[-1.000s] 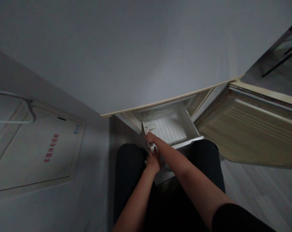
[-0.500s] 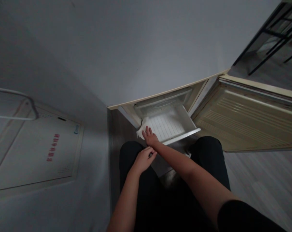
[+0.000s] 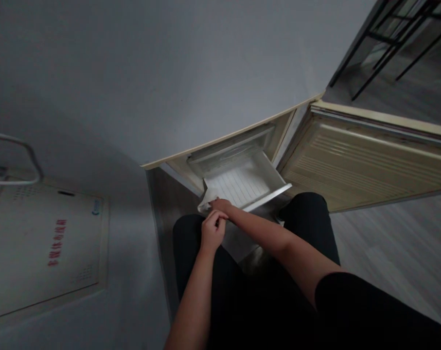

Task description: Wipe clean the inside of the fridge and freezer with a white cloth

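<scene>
A white drawer (image 3: 238,182) with a ribbed bottom is pulled out of the low cream fridge compartment (image 3: 194,172). Over its front left corner lies a crumpled white cloth (image 3: 207,197). My right hand (image 3: 220,204) is at that corner, its fingers bent and closed on the cloth. Close below it, my left hand (image 3: 213,231) has its fingers curled by the right wrist. Whether anything is inside the left hand's curl, I cannot make out.
The compartment's door (image 3: 373,160) stands wide at the right, above the wood-look floor (image 3: 388,253). A pale panel with red characters (image 3: 56,243) and a white bar handle (image 3: 14,182) are at the left. Dark-legged furniture (image 3: 384,43) stands at the upper right.
My right hand has gone from spread fingers on the cloth to bent fingers at the drawer's corner. The left hand has shifted slightly up and left, and the view has moved a little.
</scene>
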### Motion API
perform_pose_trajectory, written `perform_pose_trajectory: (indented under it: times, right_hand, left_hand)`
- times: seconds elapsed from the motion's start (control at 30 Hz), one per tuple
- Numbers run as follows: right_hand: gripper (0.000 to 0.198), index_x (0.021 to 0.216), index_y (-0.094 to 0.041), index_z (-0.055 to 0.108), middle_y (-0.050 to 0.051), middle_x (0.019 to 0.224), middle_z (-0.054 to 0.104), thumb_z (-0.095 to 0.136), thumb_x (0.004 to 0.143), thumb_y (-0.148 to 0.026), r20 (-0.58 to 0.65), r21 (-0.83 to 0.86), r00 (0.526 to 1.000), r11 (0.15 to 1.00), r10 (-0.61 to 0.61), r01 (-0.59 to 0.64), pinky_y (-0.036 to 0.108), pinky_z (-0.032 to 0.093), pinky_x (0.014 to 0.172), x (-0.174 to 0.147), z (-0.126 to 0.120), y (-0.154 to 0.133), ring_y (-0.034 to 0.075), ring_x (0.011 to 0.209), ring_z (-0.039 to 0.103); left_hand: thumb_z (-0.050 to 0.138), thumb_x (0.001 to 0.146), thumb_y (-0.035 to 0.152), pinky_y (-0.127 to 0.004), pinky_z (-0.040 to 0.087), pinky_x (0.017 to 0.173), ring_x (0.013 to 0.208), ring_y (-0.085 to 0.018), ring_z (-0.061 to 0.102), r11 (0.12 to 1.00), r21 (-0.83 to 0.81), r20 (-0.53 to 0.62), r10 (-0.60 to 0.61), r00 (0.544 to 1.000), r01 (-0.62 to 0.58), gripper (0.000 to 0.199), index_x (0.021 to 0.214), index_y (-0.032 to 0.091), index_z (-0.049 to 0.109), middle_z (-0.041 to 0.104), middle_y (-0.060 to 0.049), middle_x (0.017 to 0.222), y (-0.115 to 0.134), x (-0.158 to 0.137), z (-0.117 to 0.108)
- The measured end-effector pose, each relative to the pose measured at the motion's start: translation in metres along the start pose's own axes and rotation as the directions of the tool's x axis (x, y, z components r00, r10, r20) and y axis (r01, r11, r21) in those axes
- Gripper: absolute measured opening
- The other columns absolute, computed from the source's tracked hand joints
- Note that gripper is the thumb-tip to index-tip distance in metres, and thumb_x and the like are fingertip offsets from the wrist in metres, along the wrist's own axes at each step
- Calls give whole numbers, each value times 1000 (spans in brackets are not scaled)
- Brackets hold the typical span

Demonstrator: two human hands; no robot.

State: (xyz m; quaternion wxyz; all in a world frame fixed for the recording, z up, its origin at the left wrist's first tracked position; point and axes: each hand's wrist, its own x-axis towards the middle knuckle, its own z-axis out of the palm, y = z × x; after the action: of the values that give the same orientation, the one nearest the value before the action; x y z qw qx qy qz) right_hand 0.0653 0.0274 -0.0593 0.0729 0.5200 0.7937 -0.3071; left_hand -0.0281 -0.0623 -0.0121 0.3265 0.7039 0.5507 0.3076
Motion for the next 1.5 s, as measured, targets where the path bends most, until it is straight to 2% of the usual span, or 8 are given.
perform_pose_trajectory:
  times: [0.1, 0.27, 0.4, 0.6, 0.77, 1.0, 1.33, 1.5]
  right_hand:
    - [39, 136, -13, 63, 16, 134, 62, 51, 100, -25, -69, -49, 993, 994, -97, 94, 50, 36, 119, -56, 35, 4, 31, 134, 53]
    - [44, 143, -13, 58, 15, 128, 64, 44, 103, -25, -263, -162, 952, 980, -155, 115, 52, 16, 128, -107, 57, 30, 32, 138, 47]
    - [51, 154, -12, 48, 20, 141, 57, 39, 104, -22, -287, -105, 945, 975, 159, -196, 55, 16, 126, -131, 28, 74, 34, 142, 43]
    - [59, 161, -11, 34, 23, 152, 46, 36, 106, -33, -213, 4, 761, 780, 613, -626, 51, 23, 122, -180, -16, 149, 39, 144, 39]
    - [69, 164, -9, 23, 25, 157, 37, 33, 107, -46, -145, 141, 696, 711, 703, -689, 48, 27, 120, -163, -28, 177, 38, 146, 37]
    - [57, 150, -7, 50, 26, 162, 29, 43, 102, -38, -386, 202, 540, 640, 748, -741, 59, 14, 122, -119, -20, 168, 44, 155, 8]
    - [56, 147, 0, 53, 23, 161, 32, 40, 95, -16, -356, -64, 821, 865, 446, -498, 48, 16, 126, -82, -61, 193, 34, 157, 13]
    - [55, 142, 4, 57, 22, 163, 27, 43, 91, -13, -317, -105, 865, 891, 390, -441, 47, 8, 129, -51, -74, 207, 31, 158, 11]
  left_hand:
    - [43, 94, 27, -30, 53, 80, 87, -18, 67, 997, -42, -97, -65, 993, 61, 20, 90, 21, 62, 69, -5, 90, -12, 14, 1]
    - [53, 93, 42, -34, 56, 83, 102, -23, 68, 994, -34, 10, -108, 994, 108, 30, 110, 19, 63, 69, -11, 109, -26, 24, 16]
    - [60, 90, 46, -47, 45, 111, 130, -29, 57, 996, 36, 171, -84, 982, 79, 41, 123, 21, 63, 65, -13, 131, -32, 13, 28]
    - [58, 91, 52, -52, 20, 126, 158, -33, 16, 968, 242, 528, -186, 829, 63, 72, 152, 16, 44, 34, -18, 165, -48, -2, 36]
    - [49, 95, 57, -49, 17, 127, 159, -30, 12, 958, 279, 596, -227, 770, 66, 78, 159, 15, 34, 25, -17, 169, -52, -2, 29]
    - [51, 95, 51, -48, 20, 127, 158, -28, 18, 966, 247, 557, -208, 804, 79, 74, 157, 14, 36, 28, -18, 167, -57, -5, 30]
    - [54, 95, 47, -49, 26, 126, 156, -27, 25, 975, 202, 531, -186, 827, 90, 65, 154, 22, 41, 36, -14, 164, -62, -5, 29]
    - [55, 94, 44, -52, 26, 126, 157, -29, 22, 964, 251, 523, -216, 825, 94, 67, 154, 20, 40, 38, -15, 163, -63, -2, 36]
